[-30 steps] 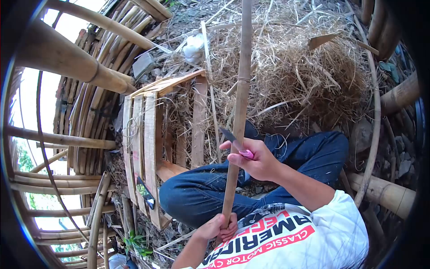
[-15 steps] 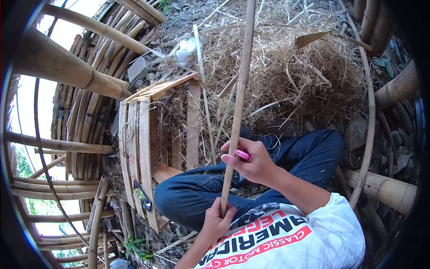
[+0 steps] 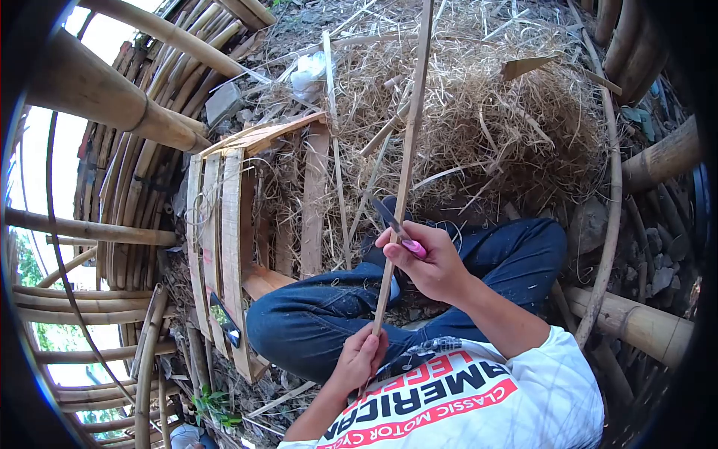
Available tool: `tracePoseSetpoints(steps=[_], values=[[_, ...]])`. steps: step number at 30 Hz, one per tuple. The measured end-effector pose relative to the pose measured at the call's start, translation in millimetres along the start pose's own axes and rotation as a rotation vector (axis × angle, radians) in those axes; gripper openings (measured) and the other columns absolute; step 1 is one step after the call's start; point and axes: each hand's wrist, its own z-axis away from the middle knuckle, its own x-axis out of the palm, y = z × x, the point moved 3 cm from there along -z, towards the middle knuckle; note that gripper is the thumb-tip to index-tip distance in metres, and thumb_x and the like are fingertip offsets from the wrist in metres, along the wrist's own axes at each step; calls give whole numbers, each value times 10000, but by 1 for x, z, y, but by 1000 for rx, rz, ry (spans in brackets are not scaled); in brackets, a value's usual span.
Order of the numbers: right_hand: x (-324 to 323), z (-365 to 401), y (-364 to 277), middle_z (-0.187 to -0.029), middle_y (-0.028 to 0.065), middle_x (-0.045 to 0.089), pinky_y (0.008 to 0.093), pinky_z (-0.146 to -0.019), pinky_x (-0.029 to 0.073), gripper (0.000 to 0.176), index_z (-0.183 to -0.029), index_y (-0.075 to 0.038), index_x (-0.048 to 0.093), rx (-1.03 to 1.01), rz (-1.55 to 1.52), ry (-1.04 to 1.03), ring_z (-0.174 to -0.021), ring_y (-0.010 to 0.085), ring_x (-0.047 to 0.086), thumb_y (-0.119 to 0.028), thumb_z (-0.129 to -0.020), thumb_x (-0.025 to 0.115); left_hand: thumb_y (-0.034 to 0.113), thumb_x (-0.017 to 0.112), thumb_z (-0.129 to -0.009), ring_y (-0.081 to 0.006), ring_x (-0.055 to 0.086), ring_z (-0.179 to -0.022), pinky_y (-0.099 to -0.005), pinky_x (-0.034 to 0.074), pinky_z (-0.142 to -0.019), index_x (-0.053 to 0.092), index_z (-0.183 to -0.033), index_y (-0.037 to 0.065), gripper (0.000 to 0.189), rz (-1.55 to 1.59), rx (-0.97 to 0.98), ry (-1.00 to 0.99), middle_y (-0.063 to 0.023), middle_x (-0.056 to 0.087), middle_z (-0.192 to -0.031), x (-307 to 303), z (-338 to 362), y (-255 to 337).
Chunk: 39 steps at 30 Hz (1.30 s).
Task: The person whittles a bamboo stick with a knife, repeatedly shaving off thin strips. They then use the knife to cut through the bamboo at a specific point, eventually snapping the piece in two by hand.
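A long bamboo strip (image 3: pixel 412 142) slants from the top of the view down toward my lap. Its near end is wrapped in the fingers of my left hand (image 3: pixel 361 359), close to my shirt. My right hand (image 3: pixel 426 262) grips a knife by its pink handle (image 3: pixel 413 248). The dark knife blade (image 3: pixel 387 215) points up and away, crossing the strip, and my right fingers are right at the strip too. Both hands are over my crossed legs in dark jeans (image 3: pixel 321 322).
A slatted wooden crate (image 3: pixel 233 224) lies left of my knee with shavings in it. Ahead is a big heap of bamboo shavings (image 3: pixel 523 142). Bamboo poles (image 3: pixel 97 90) frame the left, and a thick pole (image 3: pixel 632 322) lies at right. A white plastic bag (image 3: pixel 308 76) sits beyond the crate.
The strip has turned, showing a narrower, paler side, and its top leans further right. The knife blade, hidden before, now shows beyond the strip. My left hand is slightly higher in view.
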Motion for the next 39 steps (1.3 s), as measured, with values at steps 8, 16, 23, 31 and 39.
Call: tracePoseSetpoints(steps=[8, 16, 23, 31, 39], values=[[-15, -9, 14, -666, -76, 505, 185, -543, 370, 211, -893, 3, 651, 9, 62, 148, -624, 2, 432, -201, -890, 705, 279, 432, -1014, -49, 391, -446, -199, 338, -406, 500, -911, 60, 252, 173, -59, -124, 26, 427, -597, -10, -11, -15], [-35, -37, -3, -622, -77, 522, 193, -507, 333, 260, -808, -24, 635, 7, 187, 268, -569, 0, 429, -260, -876, 723, 296, 466, -1010, -38, 325, -493, -197, 292, -418, 444, -921, 65, 249, 132, -65, -287, 49, 359, -641, -2, -14, 0], [-41, -25, 3, -630, -50, 466, 224, -519, 305, 390, -787, -11, 592, 140, 271, 128, -603, 28, 375, -354, -970, 560, 236, 441, -1020, -24, 323, -524, -193, 294, -455, 447, -968, 75, 170, 343, -143, -368, 62, 363, -661, -3, -28, 6], [-18, 7, -6, -574, 138, 580, 405, -489, 460, 403, -689, -58, 566, 89, 1060, -144, -567, 336, 617, -392, -913, 592, 223, 445, -1005, -90, 427, -596, -265, 371, -537, 479, -981, 35, 193, -47, -11, -174, 2, 454, -679, -5, -35, 12], [-25, -8, -14, -564, 140, 584, 429, -498, 477, 442, -679, -56, 573, 89, 1305, -254, -558, 344, 618, -425, -923, 569, 137, 455, -976, -241, 532, -557, -364, 402, -536, 492, -1023, -14, 163, -356, 86, -31, -147, 512, -642, -9, -31, 31]])
